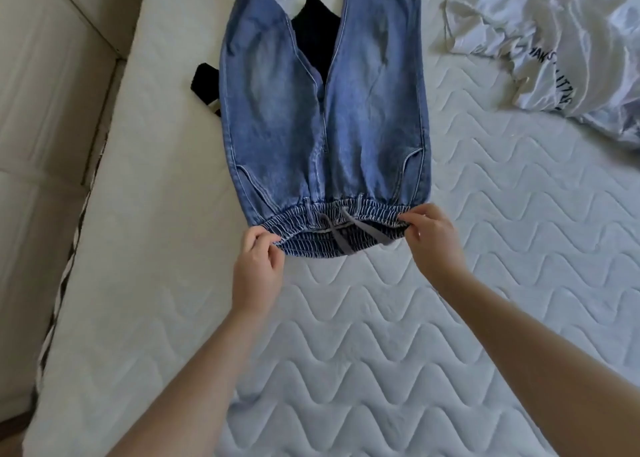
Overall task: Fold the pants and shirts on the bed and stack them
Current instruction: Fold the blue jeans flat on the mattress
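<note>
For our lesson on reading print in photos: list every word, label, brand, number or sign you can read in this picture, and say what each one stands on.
White shirt: dark capital letters run along its crumpled front; "HANS" seems to show, but folds cut the rest, so it is not readable with certainty.
Small dark mark near the shirt's top edge: too small to read.
Blue jeans, black garment, mattress: no text visible.

This is a bedroom in a home. A bed (381, 335) fills most of the view; its bare mattress has a white quilted cover with a wave pattern. Clothes lie on it: blue jeans (277, 110) at 12 o'clock, a crumpled white shirt (554, 40) at 2 o'clock. A beige padded surface (45, 110) stands at 9 o'clock.
</note>
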Demonstrator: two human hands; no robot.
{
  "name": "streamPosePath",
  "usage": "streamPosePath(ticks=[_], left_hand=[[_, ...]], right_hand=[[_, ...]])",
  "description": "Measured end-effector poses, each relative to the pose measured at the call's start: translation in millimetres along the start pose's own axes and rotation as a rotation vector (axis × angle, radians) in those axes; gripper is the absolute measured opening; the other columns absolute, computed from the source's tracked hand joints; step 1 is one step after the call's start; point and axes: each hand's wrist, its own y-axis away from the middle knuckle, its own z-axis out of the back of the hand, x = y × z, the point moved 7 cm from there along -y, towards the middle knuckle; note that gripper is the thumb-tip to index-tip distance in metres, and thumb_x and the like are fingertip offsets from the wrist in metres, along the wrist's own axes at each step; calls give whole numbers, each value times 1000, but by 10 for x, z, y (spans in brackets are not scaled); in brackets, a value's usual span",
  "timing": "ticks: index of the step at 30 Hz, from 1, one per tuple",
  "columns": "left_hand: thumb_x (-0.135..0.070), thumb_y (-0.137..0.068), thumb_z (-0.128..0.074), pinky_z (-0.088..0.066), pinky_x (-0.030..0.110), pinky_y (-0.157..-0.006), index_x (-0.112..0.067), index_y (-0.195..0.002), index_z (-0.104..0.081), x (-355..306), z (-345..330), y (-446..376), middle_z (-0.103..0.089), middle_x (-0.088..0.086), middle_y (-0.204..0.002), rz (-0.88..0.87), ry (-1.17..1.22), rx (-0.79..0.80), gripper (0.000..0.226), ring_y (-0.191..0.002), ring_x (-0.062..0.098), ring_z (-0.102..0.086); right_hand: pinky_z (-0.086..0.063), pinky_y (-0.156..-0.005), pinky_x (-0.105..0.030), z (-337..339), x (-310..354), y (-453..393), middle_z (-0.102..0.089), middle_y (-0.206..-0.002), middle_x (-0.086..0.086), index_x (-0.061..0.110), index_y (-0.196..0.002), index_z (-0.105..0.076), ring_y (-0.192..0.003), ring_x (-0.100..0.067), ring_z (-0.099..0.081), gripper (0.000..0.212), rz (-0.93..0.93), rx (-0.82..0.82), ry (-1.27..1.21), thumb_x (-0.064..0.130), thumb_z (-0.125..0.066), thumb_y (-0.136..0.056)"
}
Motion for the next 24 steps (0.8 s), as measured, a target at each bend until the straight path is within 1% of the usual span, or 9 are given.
streamPosePath(ticks=[2, 6, 9, 12, 16, 19, 21, 23, 24], left_hand=[[1, -88, -60, -45, 29, -61, -1, -98, -69, 54, 72, 322, -58, 7, -114, -13, -12, 34, 14, -59, 16, -51], [2, -87, -60, -50, 32, -64, -2, -100, -71, 49, 208, 846, -58, 4, -112, -46, -29, 123, 17, -67, 11, -52], [2, -86, -61, -44, 25, -62, -3, -100, -71, -16, 363, 1139, -58, 3, -112, -58, -43, 149, 18, -66, 10, -52], [2, -86, -62, -39, 20, -64, -3, -103, -71, -4, 476, 1432, -58, 3, -114, -69, -70, 174, 20, -67, 7, -50], [1, -89, -59, -41, 23, -64, -3, -111, -69, 157, 368, 1740, -56, 2, -118, -27, -117, 264, 24, -71, 12, -55], [0, -92, -55, -45, 26, -67, -2, -118, -66, 313, 126, 1823, -53, 4, -125, 61, -134, 322, 29, -78, 17, -60], [-3, -93, -51, -48, 29, -73, -3, -126, -61, 420, -69, 1872, -46, 3, -137, 155, -155, 362, 35, -85, 21, -61], [-10, -94, -50, -48, 32, -88, -9, -136, -53, 540, -277, 1939, -33, 3, -151, 262, -226, 418, 42, -107, 24, -57], [-13, -94, -49, -44, 36, -99, -12, -139, -50, 586, -377, 1983, -28, 3, -156, 284, -305, 460, 45, -121, 27, -49]], right_hand=[[-43, -98, -39, 29, -55, 362, -63, -116, -12, 3, -113, -73, -110, -35, -56, 29, 2, 39, 18, -5, -56, -90], [-44, -97, -42, 99, -112, 986, -62, -119, -13, 4, -113, -73, -112, -35, -54, 30, 7, 114, 66, -5, -56, -90], [-43, -95, -41, 171, -123, 1317, -62, -116, -14, 5, -110, -75, -110, -37, -54, 31, 2, 125, 51, -8, -56, -88], [-46, -90, -40, 181, -148, 1634, -62, -115, -12, 8, -107, -76, -109, -36, -54, 31, -5, 148, 61, -7, -57, -88], [-45, -93, -40, -57, -257, 1887, -58, -120, -9, 11, -112, -74, -113, -31, -52, 31, 2, 235, 111, -2, -54, -92], [-45, -94, -39, -341, -360, 1892, -57, -128, -7, 11, -118, -69, -115, -31, -52, 32, -9, 281, 136, 2, -50, -95], [-41, -99, -39, -553, -454, 1885, -53, -135, -5, 14, -125, -64, -118, -31, -50, 35, -39, 342, 176, 5, -46, -96], [-31, -109, -41, -707, -566, 1923, -49, -140, -3, 20, -130, -59, -125, -31, -43, 39, -113, 376, 268, 11, -45, -95], [-23, -112, -44, -750, -614, 1958, -46, -142, -2, 23, -131, -57, -129, -31, -38, 40, -150, 367, 323, 14, -45, -94]])
